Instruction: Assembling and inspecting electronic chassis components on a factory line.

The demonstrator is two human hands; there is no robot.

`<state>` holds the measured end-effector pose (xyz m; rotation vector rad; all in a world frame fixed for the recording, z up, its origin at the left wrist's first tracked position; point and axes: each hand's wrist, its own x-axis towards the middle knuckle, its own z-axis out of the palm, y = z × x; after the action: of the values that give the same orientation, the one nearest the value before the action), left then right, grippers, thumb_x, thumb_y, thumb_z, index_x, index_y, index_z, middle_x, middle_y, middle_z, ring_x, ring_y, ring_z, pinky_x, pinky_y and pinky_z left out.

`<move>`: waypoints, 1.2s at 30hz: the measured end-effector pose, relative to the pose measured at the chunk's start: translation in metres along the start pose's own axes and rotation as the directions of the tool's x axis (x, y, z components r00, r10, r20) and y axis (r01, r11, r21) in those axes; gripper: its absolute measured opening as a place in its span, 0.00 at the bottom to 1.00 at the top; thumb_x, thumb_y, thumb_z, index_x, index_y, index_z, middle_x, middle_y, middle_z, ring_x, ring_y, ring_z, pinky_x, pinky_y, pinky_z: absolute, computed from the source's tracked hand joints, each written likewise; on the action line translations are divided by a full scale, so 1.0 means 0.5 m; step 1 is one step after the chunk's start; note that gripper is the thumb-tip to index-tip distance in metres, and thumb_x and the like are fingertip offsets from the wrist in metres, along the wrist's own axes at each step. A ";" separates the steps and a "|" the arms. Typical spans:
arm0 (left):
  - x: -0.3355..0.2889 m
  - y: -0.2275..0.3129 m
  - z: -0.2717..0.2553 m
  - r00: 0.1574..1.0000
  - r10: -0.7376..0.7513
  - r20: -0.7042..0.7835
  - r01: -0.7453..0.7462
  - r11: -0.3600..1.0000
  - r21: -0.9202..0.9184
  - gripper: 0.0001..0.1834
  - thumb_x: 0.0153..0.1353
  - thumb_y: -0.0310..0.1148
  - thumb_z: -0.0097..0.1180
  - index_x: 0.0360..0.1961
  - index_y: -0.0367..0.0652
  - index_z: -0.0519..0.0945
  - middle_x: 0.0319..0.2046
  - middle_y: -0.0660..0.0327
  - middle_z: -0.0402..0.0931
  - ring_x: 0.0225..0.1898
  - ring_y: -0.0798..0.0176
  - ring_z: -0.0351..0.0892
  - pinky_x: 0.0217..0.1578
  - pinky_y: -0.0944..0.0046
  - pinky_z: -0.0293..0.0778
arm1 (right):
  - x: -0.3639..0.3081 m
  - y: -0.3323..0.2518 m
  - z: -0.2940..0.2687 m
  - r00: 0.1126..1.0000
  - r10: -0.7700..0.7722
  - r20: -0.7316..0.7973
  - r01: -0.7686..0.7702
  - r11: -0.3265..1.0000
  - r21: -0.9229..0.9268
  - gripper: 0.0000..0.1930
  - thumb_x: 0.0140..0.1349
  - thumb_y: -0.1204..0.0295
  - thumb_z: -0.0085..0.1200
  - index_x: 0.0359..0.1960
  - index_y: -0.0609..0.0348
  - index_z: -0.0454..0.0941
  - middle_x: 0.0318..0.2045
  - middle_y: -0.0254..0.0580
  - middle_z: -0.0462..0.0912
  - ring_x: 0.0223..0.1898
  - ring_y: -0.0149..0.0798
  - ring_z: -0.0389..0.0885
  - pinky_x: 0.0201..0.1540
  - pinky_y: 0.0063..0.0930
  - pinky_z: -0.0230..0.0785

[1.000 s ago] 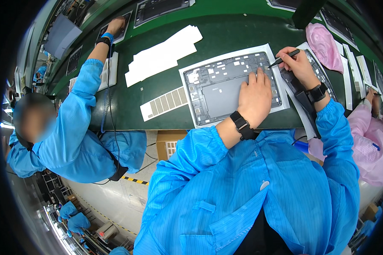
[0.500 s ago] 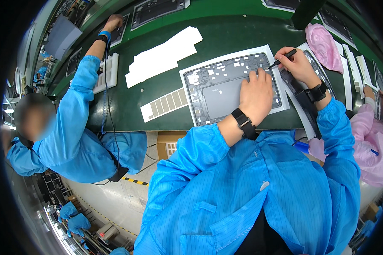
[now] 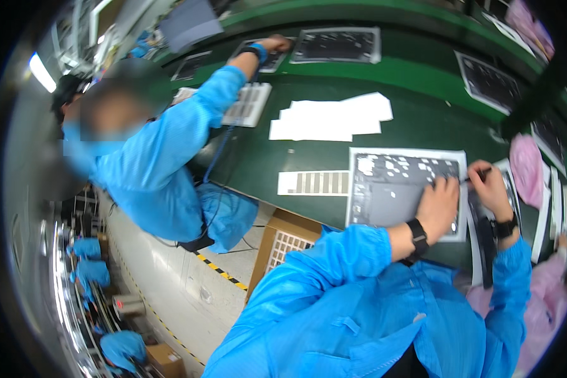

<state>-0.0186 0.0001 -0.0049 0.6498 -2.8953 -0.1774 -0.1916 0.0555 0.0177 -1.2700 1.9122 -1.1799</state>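
A dark tablet housing (image 3: pixel 387 203) lies on a white backing sheet at the table's near edge, small white labels scattered over its far part. My left hand (image 3: pixel 440 206) rests on the right side of the housing, fingers stretched out. Between the fingers of my right hand (image 3: pixel 492 194) is a black pen-shaped tool (image 3: pixel 483 173), its tip toward the housing's right edge; blur hides whether it touches. Left of the housing lies a white strip (image 3: pixel 321 183) with a row of grey rectangular pads. A dark strip-like piece (image 3: pixel 481 242) lies below my right hand.
White sheets (image 3: pixel 331 118) overlap on the green table (image 3: pixel 264 151). Further housings (image 3: pixel 337 45) lie along the back. A blue-sleeved co-worker (image 3: pixel 164 151) reaches across at left; a pink-sleeved person (image 3: pixel 542 293) is at right, near a pink cloth bundle (image 3: pixel 525 169). A carton (image 3: pixel 264 249) stands below the table edge.
The view has swung left, so everything sits further right and lower in it. My left hand stays on the housing, and my right hand still holds the tool near its right edge.
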 end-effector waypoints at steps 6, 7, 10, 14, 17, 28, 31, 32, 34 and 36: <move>-0.001 0.004 0.007 1.000 -0.022 0.020 0.020 0.996 0.086 0.30 0.57 0.53 0.54 0.49 0.37 0.79 0.52 0.57 0.66 0.54 0.56 0.61 0.48 0.58 0.65 | 0.012 -0.055 0.022 0.997 -0.052 0.063 0.062 0.985 -0.161 0.06 0.63 0.76 0.51 0.30 0.67 0.75 0.18 0.34 0.75 0.21 0.25 0.73 0.24 0.22 0.63; 0.004 0.006 0.003 0.999 -0.015 0.050 0.008 0.990 0.140 0.30 0.58 0.54 0.53 0.48 0.36 0.79 0.52 0.57 0.66 0.54 0.56 0.61 0.49 0.58 0.64 | 0.012 -0.057 0.018 0.996 -0.082 0.028 0.086 0.979 -0.186 0.08 0.65 0.74 0.50 0.30 0.67 0.75 0.19 0.35 0.75 0.22 0.26 0.72 0.25 0.22 0.62; 0.017 0.003 -0.018 0.991 -0.002 0.130 -0.017 0.988 0.151 0.30 0.59 0.53 0.53 0.49 0.35 0.78 0.54 0.55 0.66 0.56 0.54 0.61 0.51 0.56 0.62 | 0.017 -0.061 0.000 0.982 -0.105 -0.156 0.087 0.989 -0.118 0.13 0.69 0.69 0.46 0.29 0.66 0.75 0.22 0.35 0.74 0.24 0.26 0.70 0.28 0.22 0.62; -0.052 -0.043 -0.056 0.969 -0.076 -0.237 0.014 0.967 -0.253 0.31 0.59 0.48 0.55 0.53 0.32 0.74 0.61 0.48 0.62 0.60 0.48 0.60 0.54 0.51 0.63 | -0.001 -0.062 -0.018 0.946 -0.109 -0.306 0.116 0.993 0.004 0.21 0.73 0.62 0.40 0.24 0.63 0.71 0.22 0.35 0.70 0.29 0.29 0.68 0.35 0.24 0.60; -0.159 -0.137 -0.146 0.904 -0.390 -0.173 0.305 0.874 -0.379 0.21 0.60 0.43 0.56 0.41 0.33 0.74 0.45 0.44 0.75 0.42 0.43 0.77 0.40 0.48 0.75 | -0.065 -0.090 -0.016 0.988 -0.073 -0.139 0.059 0.993 -0.100 0.21 0.72 0.64 0.39 0.21 0.62 0.68 0.20 0.37 0.70 0.26 0.31 0.68 0.32 0.28 0.61; -0.248 -0.224 -0.113 0.661 -0.750 0.029 0.725 0.628 -0.283 0.15 0.64 0.34 0.47 0.33 0.29 0.75 0.34 0.41 0.76 0.36 0.41 0.79 0.37 0.48 0.76 | -0.134 -0.078 0.118 0.990 0.143 -0.015 -0.108 0.669 -0.735 0.08 0.58 0.76 0.54 0.31 0.72 0.73 0.26 0.68 0.78 0.30 0.66 0.78 0.34 0.51 0.71; -0.244 -0.228 -0.079 0.684 -0.728 -0.050 0.696 0.672 -0.251 0.11 0.62 0.30 0.49 0.33 0.30 0.73 0.35 0.42 0.74 0.37 0.41 0.79 0.35 0.49 0.78 | -0.143 -0.083 0.130 0.982 0.072 -0.173 -0.169 0.740 -0.651 0.07 0.57 0.77 0.53 0.31 0.72 0.73 0.26 0.67 0.78 0.31 0.66 0.78 0.34 0.51 0.71; -0.246 -0.226 -0.074 0.682 -0.729 -0.054 0.697 0.671 -0.252 0.11 0.62 0.30 0.49 0.33 0.30 0.73 0.35 0.42 0.74 0.37 0.41 0.79 0.35 0.49 0.78 | -0.148 -0.087 0.135 0.974 0.075 -0.214 -0.200 0.731 -0.653 0.07 0.57 0.77 0.54 0.31 0.72 0.73 0.26 0.67 0.78 0.31 0.65 0.79 0.34 0.51 0.72; -0.234 -0.212 -0.088 0.631 -0.774 -0.056 0.738 0.620 -0.264 0.09 0.62 0.29 0.49 0.33 0.30 0.70 0.35 0.43 0.73 0.37 0.41 0.79 0.34 0.49 0.78 | -0.154 -0.088 0.136 0.962 0.080 -0.261 -0.237 0.718 -0.654 0.07 0.57 0.76 0.54 0.30 0.72 0.73 0.25 0.67 0.79 0.31 0.65 0.79 0.34 0.50 0.72; -0.235 -0.222 -0.068 0.666 -0.744 -0.061 0.717 0.661 -0.221 0.09 0.62 0.28 0.50 0.34 0.31 0.69 0.35 0.44 0.73 0.37 0.41 0.78 0.34 0.49 0.78 | -0.156 -0.084 0.139 0.967 0.136 -0.217 -0.251 0.676 -0.693 0.08 0.56 0.76 0.54 0.29 0.71 0.74 0.25 0.67 0.79 0.31 0.64 0.79 0.34 0.50 0.72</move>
<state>0.1385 -0.0515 -0.0045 1.6869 -2.2564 -0.4581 -0.0860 0.0944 0.0211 -1.3021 2.6922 -0.3924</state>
